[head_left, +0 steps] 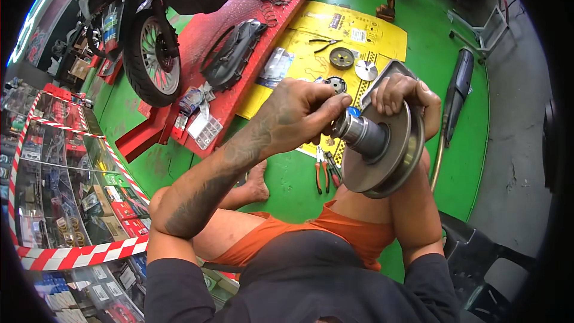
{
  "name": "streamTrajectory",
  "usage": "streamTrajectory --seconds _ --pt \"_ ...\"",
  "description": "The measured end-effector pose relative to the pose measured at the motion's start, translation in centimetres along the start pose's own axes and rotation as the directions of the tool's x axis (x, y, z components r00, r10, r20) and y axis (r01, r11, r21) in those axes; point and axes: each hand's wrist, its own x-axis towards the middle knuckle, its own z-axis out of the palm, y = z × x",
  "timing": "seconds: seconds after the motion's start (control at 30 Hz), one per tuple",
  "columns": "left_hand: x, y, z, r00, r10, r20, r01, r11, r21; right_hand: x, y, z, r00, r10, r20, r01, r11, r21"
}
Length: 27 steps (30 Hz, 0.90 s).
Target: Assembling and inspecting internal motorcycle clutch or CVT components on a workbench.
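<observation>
A scooter's driven pulley (368,170), two metal discs with a hub sticking out, is held up over my lap. My right hand (406,93) grips it by the far rim, fingers curled over the disc's edge. At the free end of the hub (366,134), my left hand (317,107) is closed in a pinch, thumb toward the shaft. What sits between those fingertips is hidden. A small blue spot (354,112) shows beside the hub's end; I cannot tell what it is.
On a yellow sheet (382,33) lie a clutch bell (342,58), a silver disc (366,70) and pliers (326,42). Orange-handled pliers (321,170) rest near my knees. A scooter wheel (152,57) and red platform (221,96) stand left. An exhaust (459,93) lies right.
</observation>
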Motion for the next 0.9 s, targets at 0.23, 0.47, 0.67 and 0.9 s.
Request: streamTrajectory --seconds 0.23,0.47,0.67,0.9 --pt "1.3 -2.0 0.0 0.903 0.429 -0.019 -0.42 0.891 0.171 1.0 0.8 -1.3 1.0 0.028 0.001 -0.028 0.998 0.058" --pt "1.6 -1.0 -1.4 1.0 0.025 -0.001 -0.025 0.999 0.04 1.3 1.3 -1.2 0.999 0.012 -0.042 -0.01 1.0 0.028" --pt "2.1 -2.0 -1.2 0.972 0.236 0.012 -0.235 0.969 -0.073 1.7 1.8 -1.3 0.997 0.016 -0.077 -0.013 0.999 0.033" --pt "3.0 -2.6 -2.4 0.985 0.169 0.032 -0.16 0.969 -0.189 1.8 1.4 -1.2 0.995 0.034 -0.093 -0.043 0.995 -0.09"
